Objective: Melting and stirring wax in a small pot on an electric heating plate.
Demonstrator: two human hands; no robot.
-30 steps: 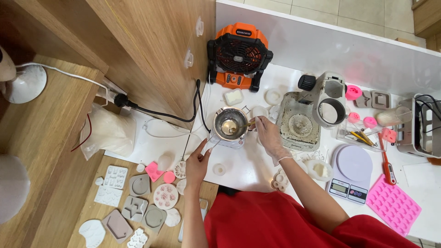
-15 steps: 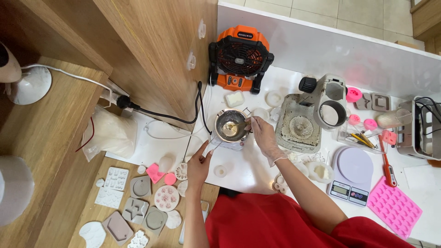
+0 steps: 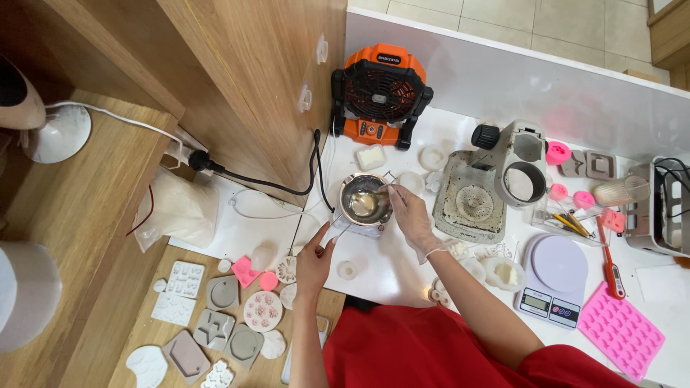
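A small metal pot (image 3: 364, 200) with pale liquid stands on a little burner in the middle of the white counter. My left hand (image 3: 315, 261) grips the pot's handle (image 3: 335, 230) at its lower left. My gloved right hand (image 3: 410, 212) is at the pot's right rim and holds a thin stirring stick (image 3: 376, 192) that reaches into the liquid. My red sleeve and torso fill the bottom edge.
An orange fan (image 3: 379, 95) stands behind the pot. A grey machine (image 3: 496, 183) is to the right, then a digital scale (image 3: 553, 279), a pink silicone mould (image 3: 621, 328) and pink pieces. Several white and grey moulds (image 3: 215, 316) lie lower left. A black cable (image 3: 266, 183) crosses left.
My right hand has shifted slightly at the pot's rim with the stick. My left hand has stayed on the handle. The camera has drifted a little.
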